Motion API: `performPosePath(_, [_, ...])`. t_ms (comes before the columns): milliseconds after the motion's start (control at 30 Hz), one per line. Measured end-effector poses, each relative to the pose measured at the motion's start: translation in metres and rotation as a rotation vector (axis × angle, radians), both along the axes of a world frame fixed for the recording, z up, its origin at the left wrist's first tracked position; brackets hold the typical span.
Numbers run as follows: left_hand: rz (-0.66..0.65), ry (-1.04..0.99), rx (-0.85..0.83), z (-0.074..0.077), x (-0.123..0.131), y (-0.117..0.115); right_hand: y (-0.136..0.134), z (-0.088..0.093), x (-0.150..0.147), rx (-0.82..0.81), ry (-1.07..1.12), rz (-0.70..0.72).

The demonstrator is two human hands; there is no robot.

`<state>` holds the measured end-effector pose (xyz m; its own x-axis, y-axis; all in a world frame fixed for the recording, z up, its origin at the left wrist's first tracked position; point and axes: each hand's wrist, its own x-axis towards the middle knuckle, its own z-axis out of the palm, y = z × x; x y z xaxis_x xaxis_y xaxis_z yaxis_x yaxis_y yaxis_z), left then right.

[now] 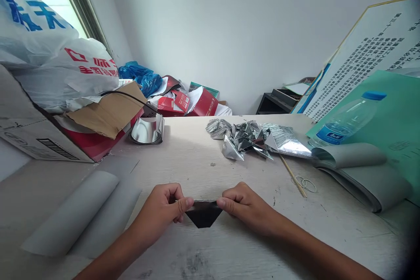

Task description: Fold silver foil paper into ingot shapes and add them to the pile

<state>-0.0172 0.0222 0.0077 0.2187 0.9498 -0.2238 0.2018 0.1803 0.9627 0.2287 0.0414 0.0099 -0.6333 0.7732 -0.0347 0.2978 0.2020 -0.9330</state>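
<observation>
A small folded piece of foil paper (204,215), dark and shiny with a trapezoid outline, is stretched between my two hands above the table. My left hand (167,203) pinches its left upper corner between thumb and curled fingers. At the right upper corner, my right hand (241,205) has the same kind of pinch. Further back lies a cluster of folded silver foil pieces (244,138), with a stack of flat silver foil sheets (287,138) beside it. The foil's underside and some fingertips are hidden.
Rolled grey sheets (74,214) lie at left, near a cardboard box (49,135) heaped with plastic bags (82,70). A silver foil roll (147,130) stands behind. At right are a wooden stick (292,175), rubber bands (306,183), folded grey sheets (364,179) and a bottle (351,118).
</observation>
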Motion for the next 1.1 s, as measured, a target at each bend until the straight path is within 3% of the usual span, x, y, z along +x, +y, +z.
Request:
performPosePath(467, [0.151, -0.068, -0.012, 0.009, -0.002, 0.003, -0.008, -0.006, -0.003, -0.072, 0.014, 0.116])
performPosePath(900, [-0.018, -0.084, -0.054, 0.014, -0.01, 0.008, -0.002, 0.002, 0.002, -0.005, -0.065, 0.156])
performPosePath(1100, [-0.121, 0.018, 0.001, 0.01, -0.01, 0.004, 0.009, 0.003, 0.01, -0.168, 0.0, 0.116])
